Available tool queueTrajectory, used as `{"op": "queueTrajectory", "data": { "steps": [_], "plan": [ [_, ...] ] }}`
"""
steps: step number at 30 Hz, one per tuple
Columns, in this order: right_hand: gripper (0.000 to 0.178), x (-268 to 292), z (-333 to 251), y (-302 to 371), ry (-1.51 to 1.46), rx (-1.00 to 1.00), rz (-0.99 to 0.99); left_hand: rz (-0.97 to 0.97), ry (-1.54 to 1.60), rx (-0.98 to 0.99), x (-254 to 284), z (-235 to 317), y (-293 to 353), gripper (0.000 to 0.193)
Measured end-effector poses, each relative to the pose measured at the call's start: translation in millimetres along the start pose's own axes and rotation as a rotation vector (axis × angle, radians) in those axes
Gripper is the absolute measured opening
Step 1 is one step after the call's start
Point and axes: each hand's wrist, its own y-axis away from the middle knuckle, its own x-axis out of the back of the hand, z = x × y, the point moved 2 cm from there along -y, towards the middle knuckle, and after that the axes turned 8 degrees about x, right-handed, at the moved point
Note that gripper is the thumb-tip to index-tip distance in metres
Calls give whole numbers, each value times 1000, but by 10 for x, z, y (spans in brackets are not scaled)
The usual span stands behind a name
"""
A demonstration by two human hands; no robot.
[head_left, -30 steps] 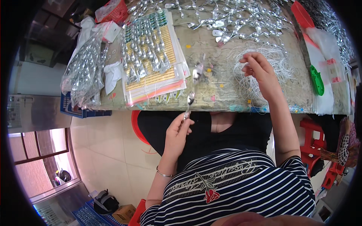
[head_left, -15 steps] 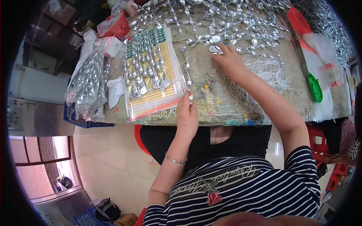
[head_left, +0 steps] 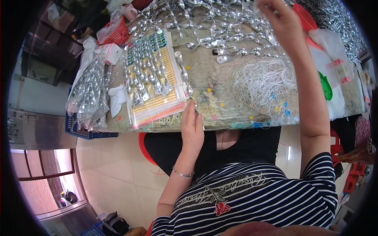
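My left hand (head_left: 192, 126) is at the table's front edge, its fingers closed around the lower end of a twisted silver metal strip (head_left: 185, 74). The strip runs away from me along the right side of a plastic-covered yellow striped sheet (head_left: 161, 104). Rows of similar twisted silver pieces (head_left: 147, 74) lie on that sheet. High at the far right, my right hand (head_left: 281, 19) is lifted above the silver strips, fingers bent together and partly cut off by the top edge. Whatever they hold is too small to make out. Below it lies a loose tangle of white thread (head_left: 262, 84).
Many linked silver spirals (head_left: 212, 29) cover the back of the table. At left are a clear bag of silver spirals (head_left: 88, 92), a red basket (head_left: 120, 33) and a white box (head_left: 112, 54). A green plastic piece (head_left: 325, 86) and a red tray (head_left: 305, 17) are at right.
My right hand has left the flat ends of the silver strips and swung up and to the right. My left hand keeps its grip and has shifted slightly toward me with the strip.
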Motion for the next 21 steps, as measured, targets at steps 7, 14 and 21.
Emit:
{"op": "queueTrajectory", "data": {
  "steps": [7,14,21],
  "plan": [
    [7,538,-933,-394,-93,-421,255,23,-61,-61,-48,-46,83,49],
    [14,437,-386,-147,-281,-526,119,70,114,19,35,-43,155,40],
    [17,-188,-883,78,-606,-524,-245,111,361,-7,134,186,251,33]
  ]
}}
